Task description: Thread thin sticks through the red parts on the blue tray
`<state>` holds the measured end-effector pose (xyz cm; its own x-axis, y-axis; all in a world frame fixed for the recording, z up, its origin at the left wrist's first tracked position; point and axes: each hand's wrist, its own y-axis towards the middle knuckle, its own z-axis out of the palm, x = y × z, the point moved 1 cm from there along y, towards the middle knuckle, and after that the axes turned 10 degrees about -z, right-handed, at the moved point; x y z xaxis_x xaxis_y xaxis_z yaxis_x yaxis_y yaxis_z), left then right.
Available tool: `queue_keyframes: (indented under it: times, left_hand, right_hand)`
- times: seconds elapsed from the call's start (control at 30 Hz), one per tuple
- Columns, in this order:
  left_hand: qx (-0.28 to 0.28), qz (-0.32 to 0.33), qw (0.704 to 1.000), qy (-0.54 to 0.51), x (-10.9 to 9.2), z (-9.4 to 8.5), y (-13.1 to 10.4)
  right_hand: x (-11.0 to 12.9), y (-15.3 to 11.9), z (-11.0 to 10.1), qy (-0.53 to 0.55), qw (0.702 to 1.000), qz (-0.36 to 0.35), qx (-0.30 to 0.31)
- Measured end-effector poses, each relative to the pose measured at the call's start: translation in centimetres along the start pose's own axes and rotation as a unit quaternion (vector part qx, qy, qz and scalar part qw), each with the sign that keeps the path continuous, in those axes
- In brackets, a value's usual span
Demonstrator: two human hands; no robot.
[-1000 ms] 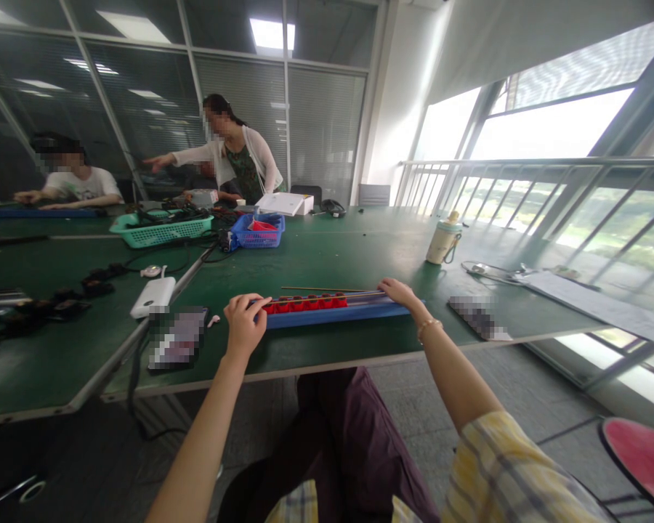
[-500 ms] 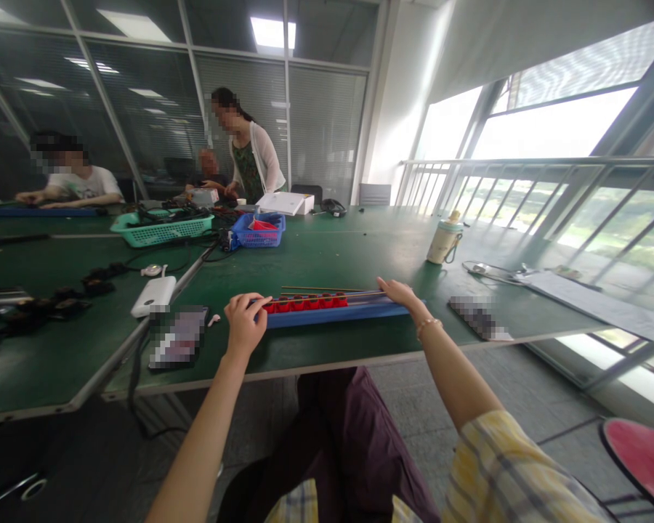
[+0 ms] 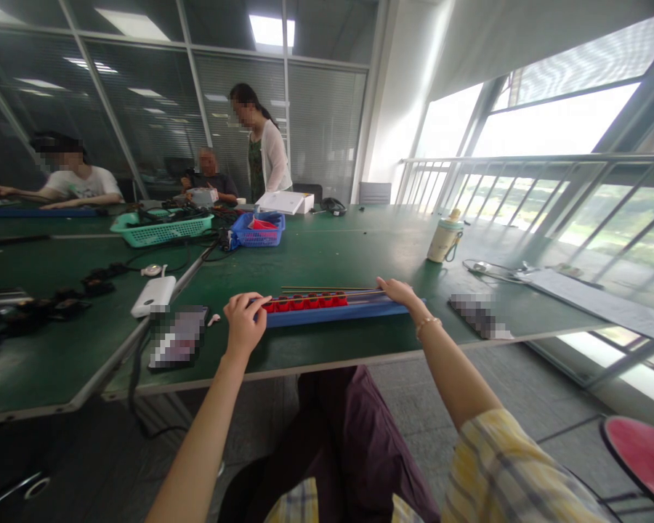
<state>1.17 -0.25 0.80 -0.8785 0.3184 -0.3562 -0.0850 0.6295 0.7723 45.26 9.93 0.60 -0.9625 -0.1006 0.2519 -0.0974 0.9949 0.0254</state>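
A long blue trough (image 3: 327,315) lies across the table in front of me. Several red block-like pieces (image 3: 299,303) with dark tops sit in a row in its left half. A thin rod (image 3: 362,293) runs lengthwise over the trough. My left hand (image 3: 245,321) has its fingers closed on the rod's left end, beside the leftmost red piece. At the other end, my right hand (image 3: 399,292) grips the rod near the trough's right end; its fingertips are partly hidden. Another thin rod (image 3: 305,288) lies on the table just behind the trough.
A phone (image 3: 182,335), a white power bank (image 3: 153,296) and an earbud (image 3: 214,319) lie left; another phone (image 3: 477,316) and a bottle (image 3: 445,240) are right. Green (image 3: 163,231) and blue (image 3: 259,231) baskets stand farther back. Several people are across the table.
My hands, the rod and the trough look almost unmoved. Across the table, the standing person has shifted right and straightened, and the seated person at far left has moved an arm outward.
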Motion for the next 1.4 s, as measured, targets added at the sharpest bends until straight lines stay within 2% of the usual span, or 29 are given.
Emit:
queue_keyframes:
  times: [0.4,0.57,0.63,0.73,0.83,0.97,1.07,1.23,1.4]
  left_hand:
    - [0.007,-0.007,1.0,0.004,0.0,0.0,0.0]
    - [0.008,-0.005,1.0,0.005,0.0,0.0,0.0]
    - [0.011,-0.007,1.0,0.004,0.0,0.0,0.0]
    - [0.015,-0.013,1.0,0.005,0.0,0.0,0.0]
    - [0.016,-0.014,1.0,0.008,0.0,0.0,0.0]
    - [0.008,-0.008,1.0,0.01,0.1,-0.1,0.0]
    - [0.007,-0.006,1.0,0.01,0.1,0.0,0.0]
    - [0.008,-0.009,1.0,0.004,0.1,0.0,0.0]
    - [0.013,-0.013,1.0,0.005,-0.1,-0.1,0.0]
  right_hand:
    - [0.3,-0.1,-0.2,-0.011,1.0,0.007,0.011]
    - [-0.2,-0.2,-0.1,0.058,0.997,-0.009,-0.049]
    - [-0.5,-0.5,-0.2,0.126,0.987,-0.043,-0.086]
    - [-0.8,-1.2,-0.7,0.253,0.954,-0.108,-0.12]
    - [-0.8,-2.0,-1.3,0.338,0.924,-0.152,-0.097]
    - [-0.5,-2.3,-1.7,0.374,0.912,-0.169,-0.015]
    - [-0.4,-2.2,-1.8,0.384,0.907,-0.174,0.011]
    - [-0.5,-2.3,-1.9,0.393,0.898,-0.196,-0.011]
    - [-0.8,-2.4,-1.6,0.408,0.892,-0.18,-0.077]
